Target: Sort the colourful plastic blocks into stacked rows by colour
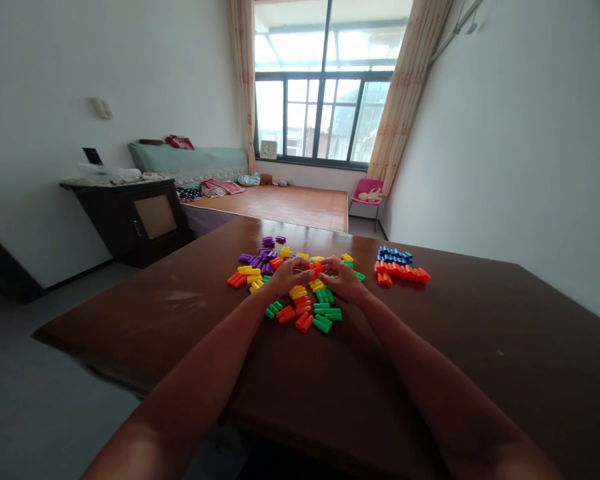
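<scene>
Over a loose pile of plastic building blocks, my left hand (289, 275) and my right hand (344, 280) meet fingertip to fingertip. Between them is an orange block (316, 268), pinched by the fingers of both; whether it is one piece or two I cannot tell. Around and below the hands lie purple blocks (265, 259), yellow blocks (250, 271), green blocks (323, 325) and more orange blocks (304, 323). Part of the pile is hidden behind my hands.
Right of the pile, a row of orange blocks (403, 273) and a row of blue blocks (395, 256) lie on the brown table (460, 347). Beyond stand a bed (300, 203), a dark cabinet (150, 213) and a pink chair (366, 190).
</scene>
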`<state>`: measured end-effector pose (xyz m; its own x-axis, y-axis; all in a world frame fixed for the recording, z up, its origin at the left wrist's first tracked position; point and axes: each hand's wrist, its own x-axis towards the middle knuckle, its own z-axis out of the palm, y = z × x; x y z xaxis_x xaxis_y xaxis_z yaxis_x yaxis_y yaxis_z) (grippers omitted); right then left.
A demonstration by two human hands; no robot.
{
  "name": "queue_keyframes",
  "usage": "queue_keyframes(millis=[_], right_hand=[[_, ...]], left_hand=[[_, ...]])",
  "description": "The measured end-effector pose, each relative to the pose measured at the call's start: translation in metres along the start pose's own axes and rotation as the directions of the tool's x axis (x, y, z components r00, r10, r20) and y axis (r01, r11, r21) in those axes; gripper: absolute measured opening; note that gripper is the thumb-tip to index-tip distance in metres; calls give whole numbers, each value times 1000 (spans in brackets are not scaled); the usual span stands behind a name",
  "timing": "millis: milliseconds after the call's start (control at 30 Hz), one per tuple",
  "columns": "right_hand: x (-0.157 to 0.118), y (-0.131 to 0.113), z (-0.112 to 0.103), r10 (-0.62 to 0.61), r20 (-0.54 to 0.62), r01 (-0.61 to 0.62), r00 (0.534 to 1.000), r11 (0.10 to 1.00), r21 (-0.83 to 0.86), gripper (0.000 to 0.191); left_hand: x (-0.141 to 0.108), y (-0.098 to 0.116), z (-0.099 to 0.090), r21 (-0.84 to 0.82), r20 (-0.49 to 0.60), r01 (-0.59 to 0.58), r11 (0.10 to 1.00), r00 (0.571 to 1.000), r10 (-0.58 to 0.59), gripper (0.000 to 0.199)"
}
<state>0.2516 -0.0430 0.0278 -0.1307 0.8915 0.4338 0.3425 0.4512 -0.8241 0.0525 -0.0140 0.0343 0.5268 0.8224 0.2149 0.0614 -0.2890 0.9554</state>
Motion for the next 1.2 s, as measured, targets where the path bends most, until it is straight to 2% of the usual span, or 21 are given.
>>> queue_keyframes(millis=[67, 133, 200, 267, 300, 367, 467, 600, 700, 867, 1000, 1100, 1200], right_hand=[[1, 5, -27, 67, -69, -67, 995, 998, 3, 37], [-3, 15, -69, 166, -184, -170, 969, 985, -6, 37], [-14, 30, -115, 284, -328, -313, 901, 949, -40, 37], [-27, 47, -153, 401, -423, -463, 812, 885, -51, 36], [-34, 55, -167, 433, -456, -518, 778, 852, -74, 35], [-44, 68, -183, 449, -489, -576, 747, 806, -139, 33], [-48, 77, -186, 420, -485, -592, 767, 754, -284, 31], [-44, 72, -175, 409, -461, -616, 787, 540, -573, 37], [-42, 65, -167, 410, -433, -590, 803, 438, -679, 41], [-43, 59, -158, 371, -446, -566, 815, 341, -751, 47], [-44, 53, -155, 315, -477, -567, 820, 344, -748, 57], [-41, 44, -149, 208, -537, -572, 817, 406, -713, 58], [-34, 34, -138, 126, -498, -494, 858, 467, -733, 50]], left_hand=[[1, -2, -1, 16, 3, -21, 1000, 1000, 21, 47], [3, -3, -3, 33, -27, -56, 998, 998, 57, 47], [5, -5, -5, 48, -82, -74, 996, 994, 78, 46], [6, -6, -7, 51, -127, -77, 996, 988, 83, 45], [7, -6, -7, 52, -140, -78, 996, 987, 84, 45], [8, -5, -7, 58, -149, -79, 995, 985, 87, 44], [7, -3, -8, 51, -158, -95, 994, 982, 102, 42], [6, -2, -15, 17, -219, -116, 993, 969, 117, 39], [8, -5, -22, 7, -276, -111, 994, 955, 108, 39], [15, -16, -34, 35, -362, -108, 994, 925, 113, 35], [15, -21, -42, 237, -381, -117, 964, 902, 203, 26], [12, -21, -44, 487, -268, -124, 864, 921, 283, 22], [8, -22, -40, 686, -11, -167, 708, 971, 239, 28]])
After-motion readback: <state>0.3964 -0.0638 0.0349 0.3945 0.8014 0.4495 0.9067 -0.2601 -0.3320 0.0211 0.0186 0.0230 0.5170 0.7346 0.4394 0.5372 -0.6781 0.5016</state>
